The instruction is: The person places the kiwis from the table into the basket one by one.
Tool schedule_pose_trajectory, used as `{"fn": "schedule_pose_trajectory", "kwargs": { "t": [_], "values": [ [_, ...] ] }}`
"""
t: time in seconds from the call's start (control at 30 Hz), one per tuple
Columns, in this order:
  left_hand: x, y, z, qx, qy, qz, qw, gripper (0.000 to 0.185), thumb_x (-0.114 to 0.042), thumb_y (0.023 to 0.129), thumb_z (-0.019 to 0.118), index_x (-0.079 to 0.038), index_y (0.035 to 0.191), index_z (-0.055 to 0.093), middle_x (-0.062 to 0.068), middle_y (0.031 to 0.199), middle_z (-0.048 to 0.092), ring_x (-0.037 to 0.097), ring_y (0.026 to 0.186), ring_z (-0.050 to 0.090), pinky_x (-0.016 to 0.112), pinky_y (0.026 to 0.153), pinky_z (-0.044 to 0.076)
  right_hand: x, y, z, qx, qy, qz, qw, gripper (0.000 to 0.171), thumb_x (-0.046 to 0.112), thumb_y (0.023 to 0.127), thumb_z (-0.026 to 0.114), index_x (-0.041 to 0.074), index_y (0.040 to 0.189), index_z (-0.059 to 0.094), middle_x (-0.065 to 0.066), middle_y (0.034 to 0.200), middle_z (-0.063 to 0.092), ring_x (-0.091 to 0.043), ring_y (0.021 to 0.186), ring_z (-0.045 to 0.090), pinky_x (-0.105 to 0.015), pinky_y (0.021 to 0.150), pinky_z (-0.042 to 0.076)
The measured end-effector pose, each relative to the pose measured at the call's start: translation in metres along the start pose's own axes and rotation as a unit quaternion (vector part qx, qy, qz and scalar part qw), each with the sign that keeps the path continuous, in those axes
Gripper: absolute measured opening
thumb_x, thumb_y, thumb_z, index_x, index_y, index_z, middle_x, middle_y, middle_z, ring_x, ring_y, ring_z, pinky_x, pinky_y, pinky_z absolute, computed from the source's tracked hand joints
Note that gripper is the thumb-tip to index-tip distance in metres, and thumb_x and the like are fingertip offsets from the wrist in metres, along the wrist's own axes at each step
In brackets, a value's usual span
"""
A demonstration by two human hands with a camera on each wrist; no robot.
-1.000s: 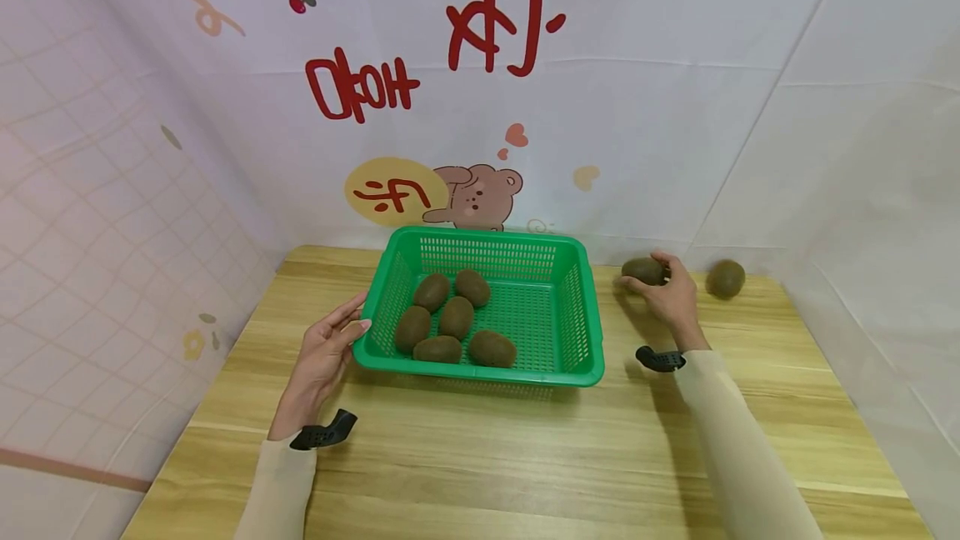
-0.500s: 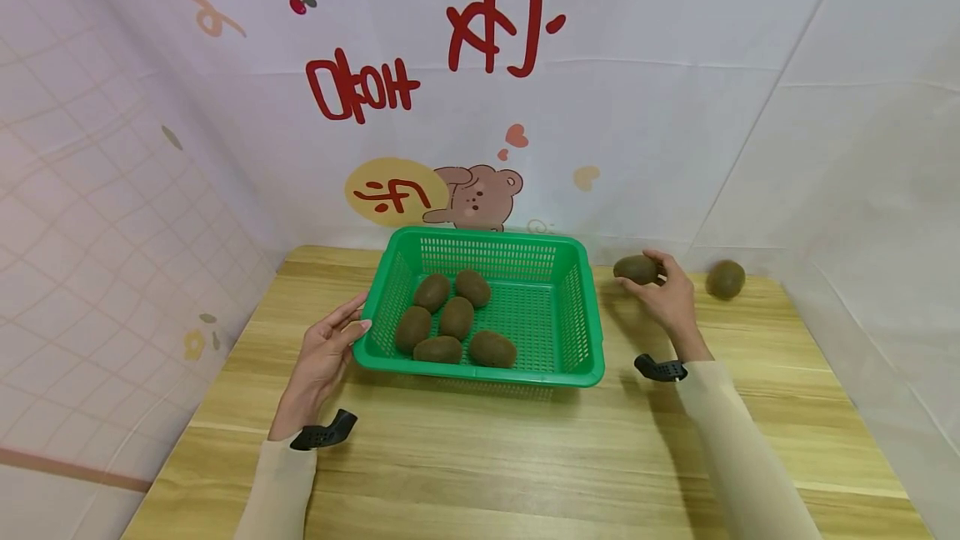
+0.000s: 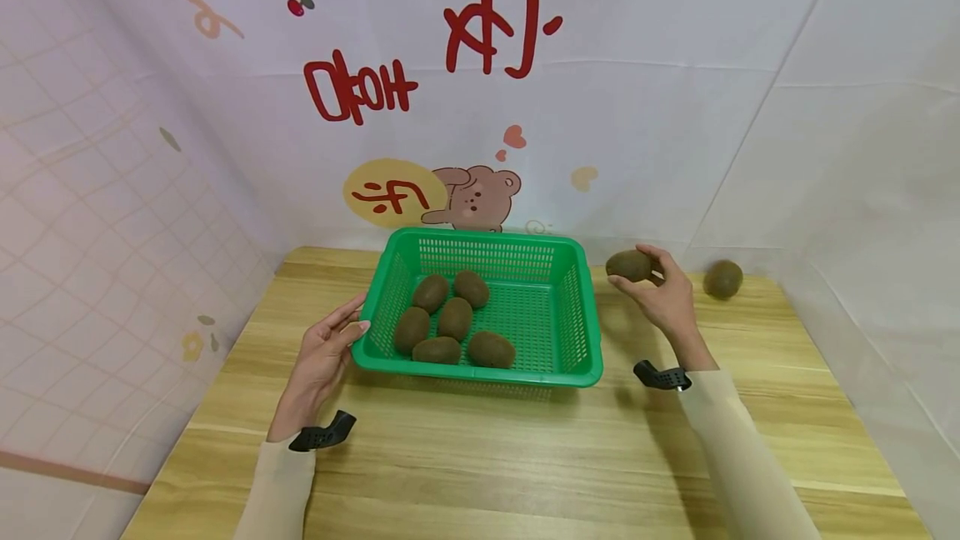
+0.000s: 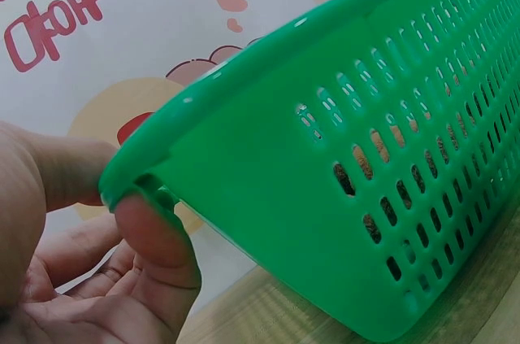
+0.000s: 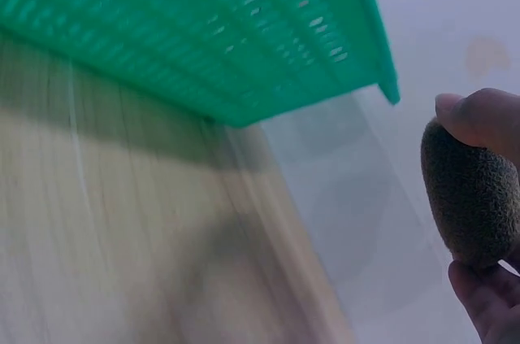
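A green plastic basket point(image 3: 587, 332) stands in the middle of the wooden table with several brown kiwis point(image 3: 455, 318) inside. My left hand point(image 3: 324, 354) holds the basket's front left corner; in the left wrist view the thumb point(image 4: 154, 240) presses under the rim point(image 4: 244, 88). My right hand point(image 3: 663, 300) grips one kiwi point(image 3: 628, 265) lifted off the table, just right of the basket. The right wrist view has that kiwi point(image 5: 474, 196) pinched between fingertips, with the basket wall point(image 5: 244, 43) up and to the left.
Another kiwi point(image 3: 723, 279) lies on the table at the back right, near the white backdrop. A printed cloth wall closes the back and both sides. Bare wood point(image 3: 480, 457) lies in front of the basket.
My right hand has lifted the kiwi off the table and carried it a little left, toward the basket. The left hand and the basket have stayed put.
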State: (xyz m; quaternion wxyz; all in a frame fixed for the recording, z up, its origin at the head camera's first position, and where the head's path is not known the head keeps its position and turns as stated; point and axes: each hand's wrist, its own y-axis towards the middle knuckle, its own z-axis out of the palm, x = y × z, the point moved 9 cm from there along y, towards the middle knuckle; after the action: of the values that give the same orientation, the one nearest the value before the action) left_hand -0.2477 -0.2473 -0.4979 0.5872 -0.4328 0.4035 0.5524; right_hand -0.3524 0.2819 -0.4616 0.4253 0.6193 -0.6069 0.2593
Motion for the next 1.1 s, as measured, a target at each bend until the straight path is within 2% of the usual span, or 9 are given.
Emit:
{"fn": "schedule_pose_trajectory", "kwargs": {
  "t": [0.2, 0.3, 0.4, 0.47, 0.73, 0.9, 1.1],
  "values": [
    [-0.001, -0.001, 0.000, 0.001, -0.001, 0.004, 1.0000, 0.066, -0.001, 0.099, 0.065, 0.004, 0.157, 0.035, -0.004, 0.113, 0.062, 0.005, 0.093, 0.070, 0.017, 0.075, 0.060, 0.016, -0.006, 0.003, 0.011, 0.015, -0.014, 1.000, 0.076, 0.039, 0.084, 0.086, 0.020, 0.149, 0.052, -0.009, 0.146, 0.056, -0.023, 0.131, 0.053, -0.049, 0.113, 0.046],
    [-0.001, -0.002, 0.000, 0.001, 0.001, 0.007, 1.0000, 0.065, -0.001, 0.099, 0.065, 0.004, 0.157, 0.035, -0.004, 0.113, 0.062, 0.004, 0.092, 0.070, 0.016, 0.074, 0.060, 0.024, -0.009, 0.005, 0.017, 0.016, -0.020, 1.000, 0.075, 0.038, 0.084, 0.086, 0.021, 0.149, 0.052, -0.006, 0.144, 0.057, -0.017, 0.126, 0.055, -0.034, 0.109, 0.050],
    [-0.001, -0.002, 0.000, 0.003, 0.001, 0.007, 1.0000, 0.065, -0.001, 0.099, 0.065, 0.005, 0.157, 0.034, -0.003, 0.114, 0.062, 0.005, 0.093, 0.070, 0.017, 0.076, 0.060, 0.033, -0.012, 0.007, 0.021, 0.019, -0.028, 0.999, 0.074, 0.036, 0.084, 0.087, 0.022, 0.148, 0.052, -0.004, 0.142, 0.058, -0.010, 0.120, 0.055, -0.017, 0.099, 0.050],
    [0.000, -0.001, 0.000, 0.003, 0.004, 0.005, 1.0000, 0.066, -0.001, 0.100, 0.065, 0.005, 0.157, 0.034, -0.003, 0.115, 0.061, 0.005, 0.095, 0.070, 0.018, 0.077, 0.060, 0.039, -0.015, 0.009, 0.025, 0.026, -0.037, 0.999, 0.073, 0.033, 0.084, 0.087, 0.022, 0.148, 0.053, -0.005, 0.140, 0.059, -0.006, 0.117, 0.055, -0.012, 0.094, 0.050],
    [0.001, 0.001, 0.000, 0.000, -0.002, -0.004, 1.0000, 0.066, -0.001, 0.099, 0.065, 0.004, 0.157, 0.035, 0.001, 0.116, 0.057, 0.005, 0.096, 0.068, 0.017, 0.079, 0.060, 0.066, -0.025, 0.015, 0.041, 0.050, -0.090, 0.994, 0.070, 0.021, 0.085, 0.087, 0.018, 0.147, 0.054, -0.011, 0.137, 0.061, -0.003, 0.115, 0.056, -0.012, 0.098, 0.049],
    [0.001, 0.001, 0.001, 0.005, -0.011, -0.005, 0.9999, 0.066, 0.000, 0.099, 0.064, 0.004, 0.158, 0.034, 0.000, 0.114, 0.056, 0.004, 0.096, 0.067, 0.016, 0.080, 0.059, 0.074, -0.028, 0.020, 0.052, 0.056, -0.099, 0.992, 0.069, 0.018, 0.085, 0.086, 0.015, 0.146, 0.055, -0.010, 0.138, 0.060, -0.004, 0.116, 0.055, -0.011, 0.100, 0.048],
    [0.002, 0.002, 0.000, 0.000, -0.007, -0.007, 1.0000, 0.064, 0.000, 0.100, 0.063, 0.002, 0.158, 0.035, -0.003, 0.112, 0.057, 0.001, 0.090, 0.065, 0.012, 0.074, 0.057, 0.086, -0.033, 0.029, 0.075, 0.060, -0.112, 0.989, 0.066, 0.018, 0.086, 0.085, 0.017, 0.145, 0.055, -0.006, 0.141, 0.059, -0.011, 0.122, 0.055, -0.015, 0.103, 0.047]
  ]
}}
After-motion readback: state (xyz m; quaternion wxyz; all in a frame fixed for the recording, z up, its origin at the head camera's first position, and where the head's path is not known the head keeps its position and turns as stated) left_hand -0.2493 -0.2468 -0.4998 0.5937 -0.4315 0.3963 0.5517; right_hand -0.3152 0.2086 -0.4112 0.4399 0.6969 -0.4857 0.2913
